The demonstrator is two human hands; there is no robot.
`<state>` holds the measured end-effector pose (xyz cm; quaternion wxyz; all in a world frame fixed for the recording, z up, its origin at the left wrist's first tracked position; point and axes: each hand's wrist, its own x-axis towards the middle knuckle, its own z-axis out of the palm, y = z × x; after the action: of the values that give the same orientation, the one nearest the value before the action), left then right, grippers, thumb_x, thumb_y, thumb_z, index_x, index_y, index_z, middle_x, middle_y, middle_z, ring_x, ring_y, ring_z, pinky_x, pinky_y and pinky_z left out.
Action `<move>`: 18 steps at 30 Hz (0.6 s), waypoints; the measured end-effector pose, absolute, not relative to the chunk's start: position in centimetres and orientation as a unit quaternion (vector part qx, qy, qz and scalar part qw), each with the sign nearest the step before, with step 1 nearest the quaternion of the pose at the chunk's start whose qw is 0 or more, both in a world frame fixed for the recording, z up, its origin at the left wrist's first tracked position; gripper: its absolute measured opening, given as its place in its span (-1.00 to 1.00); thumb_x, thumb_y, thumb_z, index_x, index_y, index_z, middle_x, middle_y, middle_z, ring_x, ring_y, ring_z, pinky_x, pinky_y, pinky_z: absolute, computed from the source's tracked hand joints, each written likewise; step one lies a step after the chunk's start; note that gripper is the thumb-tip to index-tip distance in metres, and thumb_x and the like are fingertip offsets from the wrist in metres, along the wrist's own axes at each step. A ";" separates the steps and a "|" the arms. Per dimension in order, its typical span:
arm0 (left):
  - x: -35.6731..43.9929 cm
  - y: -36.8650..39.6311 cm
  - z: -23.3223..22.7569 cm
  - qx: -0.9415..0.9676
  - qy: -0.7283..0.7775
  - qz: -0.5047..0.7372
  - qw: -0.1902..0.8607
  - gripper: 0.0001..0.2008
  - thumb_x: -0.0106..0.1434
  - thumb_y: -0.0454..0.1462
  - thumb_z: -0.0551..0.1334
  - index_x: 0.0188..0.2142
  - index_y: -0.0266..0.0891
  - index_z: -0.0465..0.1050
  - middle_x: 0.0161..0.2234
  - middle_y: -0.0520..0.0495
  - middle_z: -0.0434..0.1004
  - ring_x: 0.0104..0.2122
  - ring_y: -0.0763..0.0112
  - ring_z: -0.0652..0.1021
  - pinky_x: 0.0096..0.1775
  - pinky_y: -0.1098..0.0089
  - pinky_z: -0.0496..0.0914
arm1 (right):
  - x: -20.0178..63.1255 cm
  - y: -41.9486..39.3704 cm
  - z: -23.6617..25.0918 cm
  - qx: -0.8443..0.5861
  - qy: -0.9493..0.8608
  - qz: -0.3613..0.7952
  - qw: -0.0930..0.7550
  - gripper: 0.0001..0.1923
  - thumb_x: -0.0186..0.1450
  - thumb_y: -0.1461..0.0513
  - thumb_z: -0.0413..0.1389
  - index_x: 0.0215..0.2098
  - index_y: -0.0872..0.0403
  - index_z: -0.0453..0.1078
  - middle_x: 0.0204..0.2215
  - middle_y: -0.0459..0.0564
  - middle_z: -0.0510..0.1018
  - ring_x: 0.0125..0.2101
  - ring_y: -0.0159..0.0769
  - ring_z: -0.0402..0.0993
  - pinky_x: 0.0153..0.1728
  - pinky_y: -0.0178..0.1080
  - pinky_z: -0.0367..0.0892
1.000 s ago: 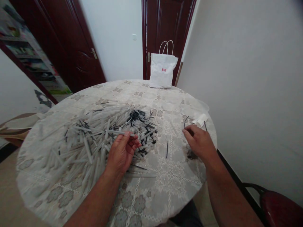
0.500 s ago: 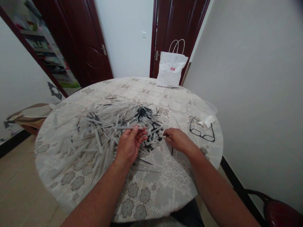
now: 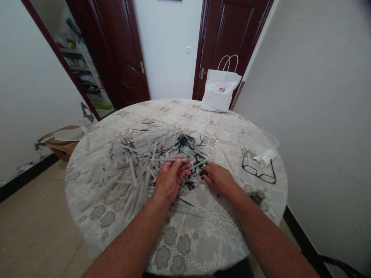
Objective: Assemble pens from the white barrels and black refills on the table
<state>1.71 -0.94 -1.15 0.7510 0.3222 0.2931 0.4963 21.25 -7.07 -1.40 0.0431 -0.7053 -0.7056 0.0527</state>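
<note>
A slim, pale grey pen barrel point(image 3: 168, 159) lies level at frame centre, pinched between thumb and fingertips of the left hand point(image 3: 170, 181), palm up over the pile of grey barrels and black refills point(image 3: 145, 158). The right hand point(image 3: 218, 179) rests palm down on the pile's black edge, fingers curled; its grasp cannot be told. Glasses point(image 3: 259, 173) lie right on the surface point(image 3: 203, 231).

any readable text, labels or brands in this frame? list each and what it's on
Small red label with white marks on the white paper bag: too small and blurred to read.
Items on the shelves through the doorway: blurred, nothing legible.
Pen barrels, glasses, tablecloth: no text visible.
</note>
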 end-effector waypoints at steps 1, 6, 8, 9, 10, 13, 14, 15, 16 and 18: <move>1.7 -0.9 -1.1 0.323 0.292 0.496 0.751 -0.70 0.22 -0.19 0.40 -0.13 -0.28 0.45 -0.15 -0.24 0.66 -0.22 0.24 0.68 -0.28 0.35 0.57 | 21.2 -7.0 -1.5 -0.705 -0.706 0.051 0.042 -0.79 0.41 0.16 0.07 -0.05 0.01 0.47 -0.11 0.05 0.52 -0.11 -0.18 0.47 -0.18 -0.28 0.27; 1.7 -1.1 -0.9 0.320 0.293 0.501 0.749 -0.69 0.19 -0.17 0.43 -0.16 -0.26 0.45 -0.17 -0.21 0.66 -0.21 0.24 0.68 -0.29 0.36 0.56 | 21.0 -7.1 -2.1 -0.703 -0.707 0.044 0.059 -0.84 0.40 0.20 0.04 -0.14 0.05 0.45 -0.15 0.05 0.50 -0.14 -0.20 0.47 -0.18 -0.27 0.27; 1.7 -1.1 -0.8 0.318 0.295 0.502 0.749 -0.69 0.19 -0.17 0.43 -0.16 -0.26 0.45 -0.18 -0.20 0.66 -0.22 0.24 0.67 -0.31 0.37 0.56 | 21.1 -7.1 -2.4 -0.697 -0.710 0.049 0.086 -0.83 0.40 0.20 0.05 -0.10 0.06 0.43 -0.13 0.05 0.49 -0.12 -0.20 0.46 -0.14 -0.27 0.27; 1.7 -1.2 -0.7 0.318 0.294 0.503 0.748 -0.69 0.19 -0.17 0.43 -0.16 -0.27 0.45 -0.18 -0.21 0.66 -0.23 0.24 0.67 -0.31 0.37 0.55 | 21.1 -7.1 -2.6 -0.693 -0.712 0.054 0.100 -0.82 0.40 0.19 0.05 -0.09 0.06 0.42 -0.12 0.05 0.49 -0.11 -0.20 0.45 -0.13 -0.27 0.27; 1.7 -1.2 -0.7 0.319 0.294 0.503 0.747 -0.69 0.20 -0.16 0.42 -0.16 -0.27 0.44 -0.18 -0.21 0.66 -0.23 0.24 0.67 -0.31 0.37 0.55 | 21.2 -7.1 -2.8 -0.690 -0.713 0.059 0.111 -0.81 0.41 0.18 0.05 -0.08 0.06 0.42 -0.12 0.05 0.49 -0.11 -0.20 0.45 -0.11 -0.26 0.27; 1.7 -1.3 -0.7 0.324 0.291 0.507 0.744 -0.69 0.21 -0.16 0.41 -0.15 -0.27 0.44 -0.18 -0.22 0.65 -0.24 0.24 0.67 -0.31 0.36 0.56 | 21.3 -7.0 -3.2 -0.688 -0.710 0.078 0.127 -0.83 0.42 0.16 0.05 -0.12 0.05 0.43 -0.14 0.03 0.48 -0.12 -0.21 0.45 -0.10 -0.25 0.27; 1.7 -1.3 -0.7 0.324 0.290 0.508 0.743 -0.69 0.22 -0.15 0.41 -0.14 -0.26 0.44 -0.18 -0.22 0.65 -0.24 0.25 0.67 -0.31 0.36 0.56 | 21.2 -7.0 -3.3 -0.688 -0.709 0.081 0.131 -0.83 0.42 0.16 0.06 -0.13 0.04 0.43 -0.15 0.02 0.48 -0.12 -0.21 0.45 -0.11 -0.25 0.28; 1.7 -1.3 -0.7 0.325 0.289 0.509 0.743 -0.68 0.22 -0.15 0.41 -0.14 -0.26 0.43 -0.18 -0.23 0.65 -0.24 0.25 0.67 -0.30 0.36 0.56 | 21.2 -6.9 -3.4 -0.687 -0.709 0.082 0.135 -0.83 0.42 0.16 0.06 -0.14 0.04 0.43 -0.16 0.02 0.47 -0.13 -0.21 0.45 -0.11 -0.25 0.28; 1.7 -1.3 -0.7 0.327 0.288 0.509 0.743 -0.68 0.22 -0.15 0.40 -0.13 -0.26 0.43 -0.17 -0.23 0.65 -0.24 0.24 0.67 -0.30 0.36 0.56 | 21.1 -6.9 -3.5 -0.686 -0.709 0.080 0.140 -0.84 0.41 0.16 0.05 -0.14 0.04 0.42 -0.16 0.02 0.47 -0.13 -0.21 0.45 -0.12 -0.24 0.28; 1.7 -1.3 -0.8 0.334 0.286 0.508 0.741 -0.67 0.22 -0.14 0.40 -0.12 -0.26 0.43 -0.16 -0.24 0.64 -0.24 0.23 0.67 -0.31 0.36 0.56 | 21.0 -6.9 -3.6 -0.686 -0.709 0.073 0.147 -0.84 0.41 0.18 0.03 -0.15 0.04 0.41 -0.16 0.03 0.47 -0.15 -0.22 0.45 -0.13 -0.24 0.28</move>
<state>1.75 -1.27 -0.79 0.7408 0.3336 0.2857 0.5082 20.97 -6.89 -3.62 0.1472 -0.6863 -0.7086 0.0731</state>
